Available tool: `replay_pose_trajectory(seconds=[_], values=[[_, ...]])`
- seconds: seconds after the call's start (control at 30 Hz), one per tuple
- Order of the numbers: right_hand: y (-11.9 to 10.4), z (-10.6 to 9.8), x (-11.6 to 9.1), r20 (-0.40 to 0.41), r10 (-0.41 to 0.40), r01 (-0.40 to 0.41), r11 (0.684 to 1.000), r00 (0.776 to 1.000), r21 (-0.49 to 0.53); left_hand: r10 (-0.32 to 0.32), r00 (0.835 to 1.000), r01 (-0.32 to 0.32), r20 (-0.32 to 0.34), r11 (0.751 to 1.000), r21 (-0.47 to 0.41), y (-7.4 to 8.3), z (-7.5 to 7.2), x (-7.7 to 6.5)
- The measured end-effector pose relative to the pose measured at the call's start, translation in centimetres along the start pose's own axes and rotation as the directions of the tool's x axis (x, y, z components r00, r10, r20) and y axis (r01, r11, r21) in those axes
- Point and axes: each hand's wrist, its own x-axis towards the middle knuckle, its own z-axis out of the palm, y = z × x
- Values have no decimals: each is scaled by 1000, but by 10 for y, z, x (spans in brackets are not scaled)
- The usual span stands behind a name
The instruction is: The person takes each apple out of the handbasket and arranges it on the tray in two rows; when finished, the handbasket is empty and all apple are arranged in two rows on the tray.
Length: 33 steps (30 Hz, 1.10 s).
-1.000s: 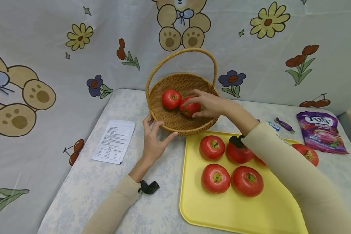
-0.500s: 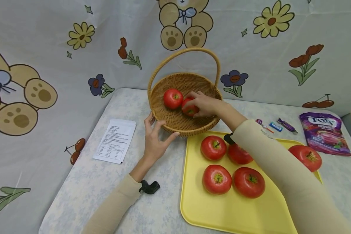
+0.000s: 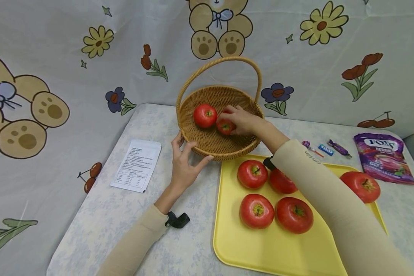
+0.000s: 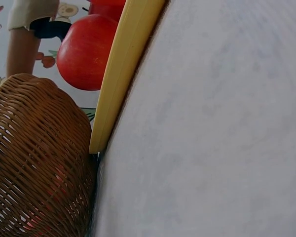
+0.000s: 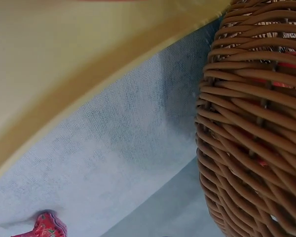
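The wicker basket stands at the far side of the table, its mouth facing me and its handle arching up. My left hand grips its near-left rim, with the thumb apart from the fingers. Inside lie two apples. One red apple sits untouched on the left; my right hand reaches in and holds the other apple with curled fingers, partly covering it. In the left wrist view the woven wall of the basket fills the lower left; neither wrist view shows the hands' fingers.
Below the basket a yellow tray carries several red apples, some partly behind my right sleeve. A printed white packet lies left. At right are wrapped sweets, a lollipop and a purple candy bag.
My right hand's fingers have drawn in around the apple in the basket, and the right forearm has shifted slightly left. The left hand stays at the rim.
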Motion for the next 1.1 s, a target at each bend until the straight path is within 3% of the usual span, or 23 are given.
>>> replay_pose_trajectory(seconds=[0.6, 0.8, 1.1], values=[[0, 0, -3, -64, -16, 13, 999, 998, -39, 9, 1000, -9, -2, 1000, 6, 0, -1, -1], [-4, -9, -12, -81, -11, 10, 1000, 997, -21, 4, 1000, -4, 6, 1000, 2, 0, 0, 0], [-13, -28, -36, -200, -52, 62, 997, 978, 44, -28, 1000, 28, 1, 1000, 4, 2, -1, -3]])
